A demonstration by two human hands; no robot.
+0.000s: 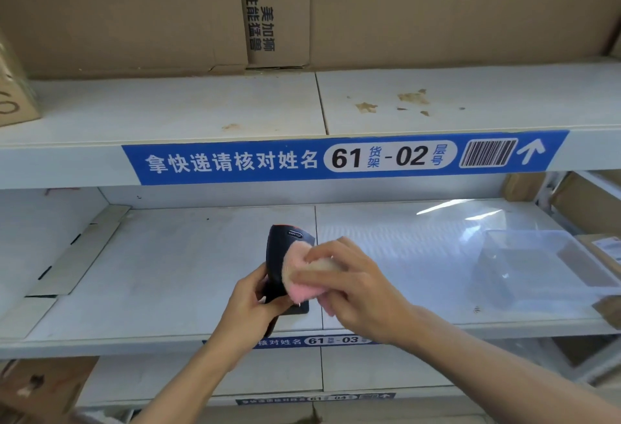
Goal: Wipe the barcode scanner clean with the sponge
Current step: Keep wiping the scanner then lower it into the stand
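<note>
A black barcode scanner [279, 255] is held upright above the middle shelf [168, 272], its head pointing up. My left hand [250, 302] grips its handle from the left. My right hand [356, 286] presses a pink and beige sponge [300, 275] against the scanner's right side. The sponge covers part of the scanner body, and my fingers hide the handle's lower part.
A clear plastic box [544, 265] sits on the right of the middle shelf. The upper shelf [235, 111] has brown stains and cardboard boxes [134, 13] at the back. A blue label strip [342, 158] runs along its front edge. Flattened cardboard [77, 255] lies at the left.
</note>
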